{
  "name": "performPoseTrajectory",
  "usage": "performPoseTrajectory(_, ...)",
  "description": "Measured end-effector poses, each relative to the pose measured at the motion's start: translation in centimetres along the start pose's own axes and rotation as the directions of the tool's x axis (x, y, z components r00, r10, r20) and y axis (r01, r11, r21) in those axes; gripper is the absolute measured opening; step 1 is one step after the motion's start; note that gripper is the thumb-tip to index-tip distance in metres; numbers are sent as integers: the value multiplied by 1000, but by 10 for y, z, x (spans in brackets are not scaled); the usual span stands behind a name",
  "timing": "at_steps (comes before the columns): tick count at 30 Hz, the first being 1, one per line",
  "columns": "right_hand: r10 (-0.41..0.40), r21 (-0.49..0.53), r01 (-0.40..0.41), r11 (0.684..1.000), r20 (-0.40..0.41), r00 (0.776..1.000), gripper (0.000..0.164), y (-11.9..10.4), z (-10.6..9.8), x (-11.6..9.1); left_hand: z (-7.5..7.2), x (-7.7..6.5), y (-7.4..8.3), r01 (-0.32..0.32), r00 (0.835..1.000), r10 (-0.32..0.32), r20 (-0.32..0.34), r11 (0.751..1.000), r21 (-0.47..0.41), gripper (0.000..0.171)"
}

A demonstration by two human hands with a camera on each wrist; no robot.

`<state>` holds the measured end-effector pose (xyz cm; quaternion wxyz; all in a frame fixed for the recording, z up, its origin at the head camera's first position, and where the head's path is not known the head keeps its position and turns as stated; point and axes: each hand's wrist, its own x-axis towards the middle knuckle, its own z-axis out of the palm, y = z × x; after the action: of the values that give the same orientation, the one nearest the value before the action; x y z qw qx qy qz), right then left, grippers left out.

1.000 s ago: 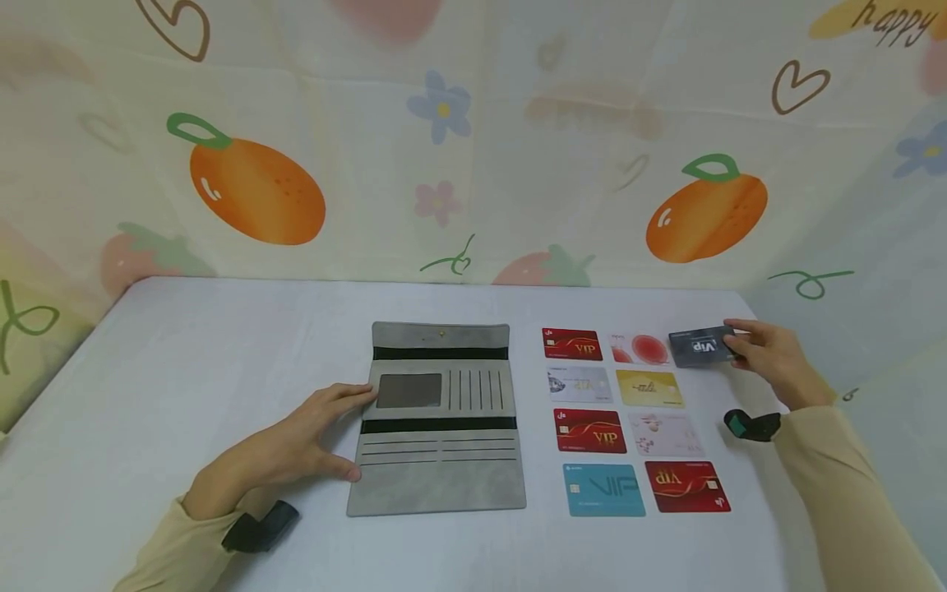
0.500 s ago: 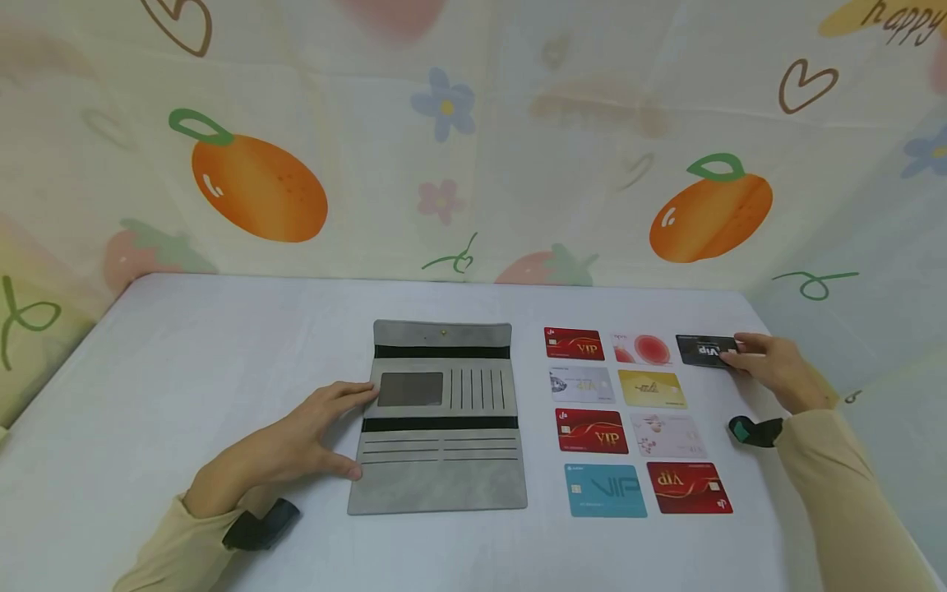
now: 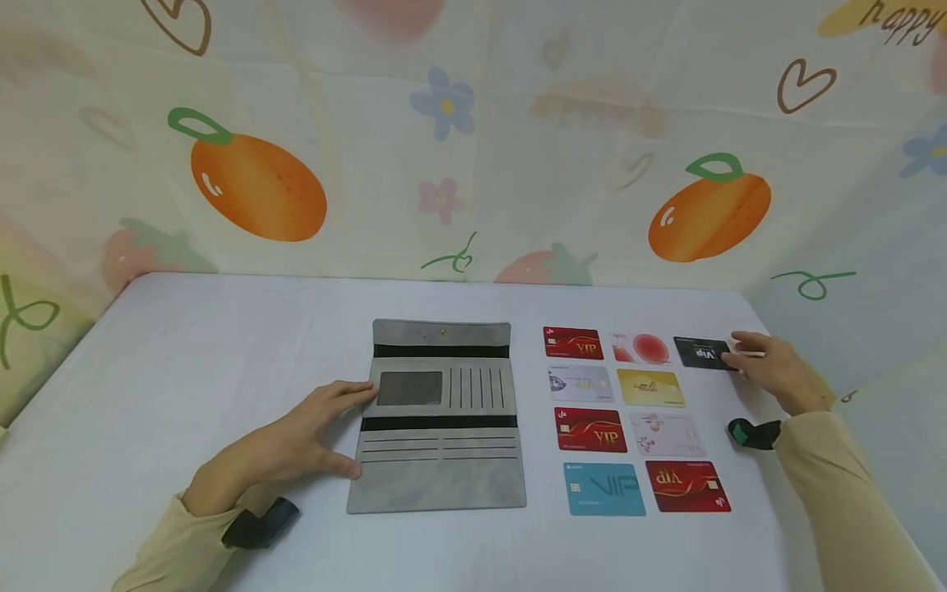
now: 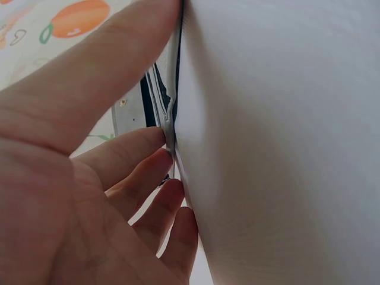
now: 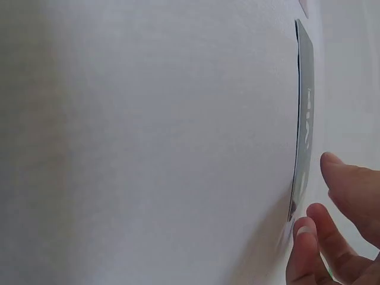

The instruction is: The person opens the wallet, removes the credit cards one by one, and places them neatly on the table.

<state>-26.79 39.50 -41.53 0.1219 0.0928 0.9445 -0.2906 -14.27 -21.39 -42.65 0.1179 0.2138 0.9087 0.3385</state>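
Note:
A grey wallet [image 3: 436,485] lies unfolded on the white table, with slots and a dark window panel. My left hand [image 3: 288,444] rests at its left edge, thumb and fingers spread; in the left wrist view the fingertips [image 4: 172,193] touch that edge. At the upper right, a black VIP card [image 3: 695,352] lies flat on the cloth. My right hand [image 3: 773,370] is at the card's right end, and its fingertips overlap it in the head view. From the right wrist, the thumb [image 5: 333,163] and fingers stand apart beside the card, without pinching it.
Left of the black card is a white card with red circles [image 3: 647,349]. Several more cards, including a gold card [image 3: 651,388], a blue card [image 3: 604,490] and a red card [image 3: 688,487], form two columns right of the wallet. A printed cloth [image 3: 355,164] hangs behind the table.
The black card, held tilted by my right hand a second ago, has gone down flat onto the table, slightly rightward. The right fingers have loosened from it. My left hand has stayed put.

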Motion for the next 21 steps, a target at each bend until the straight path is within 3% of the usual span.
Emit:
performPoseTrajectory(6, 10, -21, -11, 1000, -27, 1000, 69, -8, 3, -3, -1, 1, -1, 1, 1000, -1, 8, 1000, 7, 96)
performPoseTrajectory(11, -26, -44, 23, 999, -82, 996, 65, -22, 9, -7, 0, 1, -2, 5, 1000, -6, 4, 1000, 16, 96)
performPoseTrajectory(16, -126, -61, 120, 991, -105, 987, 61, -40, 15, -10, -1, 1, -2, -5, 1000, 5, -18, 999, 35, 93)
performPoseTrajectory(21, -231, -72, 224, 972, -101, 968, 59, -62, 26, -13, -1, 3, 1, 8, 997, -2, -80, 997, 76, 82)
